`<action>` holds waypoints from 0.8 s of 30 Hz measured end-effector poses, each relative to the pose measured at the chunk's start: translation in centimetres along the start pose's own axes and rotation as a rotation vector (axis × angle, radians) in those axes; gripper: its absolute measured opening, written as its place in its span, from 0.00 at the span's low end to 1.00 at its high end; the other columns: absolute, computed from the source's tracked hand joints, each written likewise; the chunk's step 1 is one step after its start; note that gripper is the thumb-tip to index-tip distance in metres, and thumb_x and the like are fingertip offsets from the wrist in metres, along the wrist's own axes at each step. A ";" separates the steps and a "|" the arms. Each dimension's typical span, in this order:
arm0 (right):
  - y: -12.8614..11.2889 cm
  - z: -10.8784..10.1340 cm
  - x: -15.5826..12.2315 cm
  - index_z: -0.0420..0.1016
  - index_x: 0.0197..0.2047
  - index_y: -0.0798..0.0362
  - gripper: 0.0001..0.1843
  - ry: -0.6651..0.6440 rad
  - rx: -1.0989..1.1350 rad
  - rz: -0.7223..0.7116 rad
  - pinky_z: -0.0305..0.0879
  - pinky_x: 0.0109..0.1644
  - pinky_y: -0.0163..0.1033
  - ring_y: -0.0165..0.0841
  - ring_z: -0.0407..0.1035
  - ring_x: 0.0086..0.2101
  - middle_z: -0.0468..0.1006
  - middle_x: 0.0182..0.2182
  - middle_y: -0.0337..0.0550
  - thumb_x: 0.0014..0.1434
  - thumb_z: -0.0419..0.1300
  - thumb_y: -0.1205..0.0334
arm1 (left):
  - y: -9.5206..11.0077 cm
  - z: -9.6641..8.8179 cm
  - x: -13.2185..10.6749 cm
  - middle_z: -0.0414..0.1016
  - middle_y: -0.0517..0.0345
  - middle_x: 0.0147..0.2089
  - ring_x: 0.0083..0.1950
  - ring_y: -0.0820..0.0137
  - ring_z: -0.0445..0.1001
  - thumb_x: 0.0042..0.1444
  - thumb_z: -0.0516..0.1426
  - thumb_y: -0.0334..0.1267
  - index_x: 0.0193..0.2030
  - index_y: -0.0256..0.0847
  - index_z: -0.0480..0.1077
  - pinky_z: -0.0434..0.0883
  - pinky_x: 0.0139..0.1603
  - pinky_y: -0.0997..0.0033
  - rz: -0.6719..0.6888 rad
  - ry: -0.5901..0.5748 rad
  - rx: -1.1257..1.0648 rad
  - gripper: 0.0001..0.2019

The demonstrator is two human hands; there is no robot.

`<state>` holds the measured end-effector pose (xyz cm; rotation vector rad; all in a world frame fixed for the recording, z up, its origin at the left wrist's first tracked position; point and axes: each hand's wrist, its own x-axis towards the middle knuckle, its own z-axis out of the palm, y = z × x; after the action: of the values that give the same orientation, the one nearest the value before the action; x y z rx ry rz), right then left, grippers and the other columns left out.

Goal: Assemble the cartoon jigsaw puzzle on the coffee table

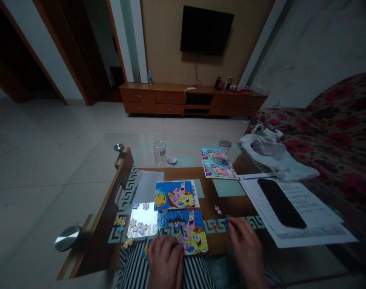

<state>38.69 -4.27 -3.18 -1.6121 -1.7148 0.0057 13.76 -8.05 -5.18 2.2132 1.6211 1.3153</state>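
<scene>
A partly assembled cartoon jigsaw puzzle (197,237) lies on the glass table in front of me, with a gap at its lower left. My left hand (166,259) rests over that lower-left edge, fingers laid down and holding nothing I can see. To the right of the puzzle, my right hand (246,245) pinches a blue puzzle piece (227,221) at the fingertips. Close by are a loose yellow-and-blue piece (215,223) and a pink piece (218,210). Just behind the puzzle is the picture card (176,195) with a matching scene. Several face-down pieces (137,226) lie to the left.
A glass jar (159,153) and a round lid (171,160) stand toward the back; another lidded jar (225,148) is near two picture cards (220,169). At right lie a black phone (281,203) on papers (315,224) and a plastic bag (279,158).
</scene>
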 end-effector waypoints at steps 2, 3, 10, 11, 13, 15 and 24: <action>0.3 0.2 1.2 0.73 0.41 0.54 0.14 -0.040 -0.059 -0.018 0.65 0.45 0.46 0.41 0.68 0.40 0.73 0.37 0.48 0.67 0.50 0.56 | 0.1 0.0 0.0 0.76 0.57 0.39 0.46 0.61 0.68 0.62 0.48 0.34 0.41 0.47 0.73 0.56 0.55 0.55 -0.001 0.008 -0.022 0.12; 0.2 0.4 1.8 0.73 0.41 0.55 0.14 -0.061 -0.092 -0.023 0.65 0.45 0.47 0.41 0.68 0.40 0.73 0.37 0.49 0.67 0.50 0.56 | 0.1 0.0 0.0 0.76 0.57 0.39 0.46 0.61 0.68 0.62 0.48 0.34 0.41 0.47 0.72 0.55 0.55 0.55 0.001 0.010 -0.028 0.12; -0.9 1.6 5.0 0.74 0.39 0.57 0.08 -0.242 -0.252 0.021 0.63 0.44 0.45 0.43 0.68 0.39 0.74 0.35 0.49 0.62 0.55 0.63 | 0.2 -0.2 -0.2 0.76 0.58 0.37 0.44 0.63 0.69 0.61 0.48 0.31 0.41 0.45 0.72 0.55 0.56 0.56 0.061 0.005 -0.014 0.12; -1.0 1.6 5.2 0.74 0.38 0.56 0.07 -0.281 -0.260 0.041 0.63 0.44 0.44 0.42 0.69 0.39 0.74 0.35 0.48 0.62 0.55 0.64 | 0.3 -0.2 -0.2 0.76 0.57 0.37 0.44 0.63 0.69 0.60 0.48 0.31 0.41 0.45 0.72 0.55 0.56 0.56 0.067 0.013 -0.008 0.12; -1.1 1.5 5.7 0.74 0.36 0.55 0.06 -0.350 -0.268 0.094 0.63 0.42 0.43 0.41 0.69 0.38 0.74 0.35 0.48 0.61 0.56 0.65 | 0.4 -0.1 -0.2 0.76 0.57 0.37 0.43 0.63 0.70 0.60 0.47 0.30 0.41 0.45 0.71 0.56 0.55 0.55 0.073 0.032 -0.006 0.13; -1.1 1.4 6.0 0.74 0.35 0.55 0.07 -0.404 -0.256 0.145 0.63 0.41 0.42 0.40 0.70 0.37 0.75 0.35 0.47 0.60 0.56 0.65 | 0.5 0.1 -0.2 0.75 0.57 0.36 0.43 0.63 0.70 0.60 0.47 0.30 0.40 0.44 0.71 0.56 0.55 0.55 0.069 0.049 -0.018 0.13; 0.3 1.3 6.2 0.77 0.35 0.53 0.18 -0.452 -0.119 0.171 0.64 0.44 0.45 0.43 0.71 0.38 0.77 0.36 0.50 0.56 0.50 0.52 | 1.1 0.7 0.5 0.73 0.57 0.31 0.37 0.66 0.68 0.60 0.47 0.32 0.34 0.42 0.72 0.59 0.52 0.56 0.052 0.228 -0.078 0.12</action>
<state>38.90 1.68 -1.05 -1.9510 -1.9301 0.3848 15.02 -7.82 -4.71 2.1403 1.5588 1.6688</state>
